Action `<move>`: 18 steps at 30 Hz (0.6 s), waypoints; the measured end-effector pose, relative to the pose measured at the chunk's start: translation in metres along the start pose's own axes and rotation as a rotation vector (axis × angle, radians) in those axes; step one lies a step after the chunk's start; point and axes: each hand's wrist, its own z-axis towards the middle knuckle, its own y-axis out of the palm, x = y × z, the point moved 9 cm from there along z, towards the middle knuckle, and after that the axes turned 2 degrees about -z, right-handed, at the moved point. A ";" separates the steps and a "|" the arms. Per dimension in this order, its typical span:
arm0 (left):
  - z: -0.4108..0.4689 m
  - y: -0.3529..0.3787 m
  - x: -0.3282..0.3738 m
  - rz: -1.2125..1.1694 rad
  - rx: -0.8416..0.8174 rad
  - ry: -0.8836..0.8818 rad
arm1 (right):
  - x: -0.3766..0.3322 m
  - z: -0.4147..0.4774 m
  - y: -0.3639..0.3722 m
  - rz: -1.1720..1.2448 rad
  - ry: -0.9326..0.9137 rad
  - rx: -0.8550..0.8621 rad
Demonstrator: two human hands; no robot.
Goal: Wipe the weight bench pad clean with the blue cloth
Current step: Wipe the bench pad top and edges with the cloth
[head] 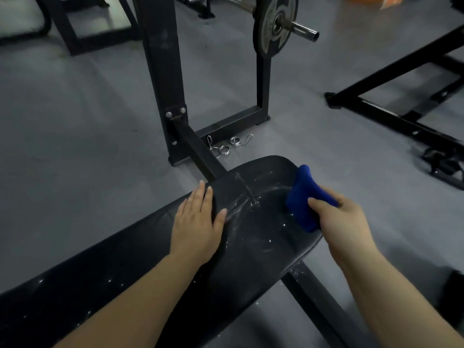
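The black bench pad (253, 249) runs from the lower left to the middle of the view, with white streaks and specks across its far end. My right hand (344, 222) grips a bunched blue cloth (305, 197) and presses it on the pad's right edge near the far end. My left hand (198, 222) lies flat on the pad's left side, fingers together and pointing away from me, holding nothing.
The bench's black upright frame (163, 79) rises just beyond the pad, carrying a barbell with a weight plate (275, 23). Two spring collars (227, 145) lie on the grey floor by its base. Another black frame (391, 109) stands to the right.
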 end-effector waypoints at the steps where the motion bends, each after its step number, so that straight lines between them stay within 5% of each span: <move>1: 0.001 -0.003 -0.002 -0.016 0.011 -0.018 | -0.009 0.005 -0.002 -0.095 -0.077 0.034; 6: 0.001 0.006 -0.018 -0.018 0.039 -0.075 | -0.046 0.028 0.027 -0.713 -0.555 0.116; 11: -0.001 0.002 -0.020 -0.082 0.080 -0.078 | 0.004 0.040 0.087 -1.086 -0.684 -0.243; 18: 0.003 0.003 -0.020 -0.094 0.083 -0.077 | -0.016 0.045 0.090 -0.819 -0.699 -0.067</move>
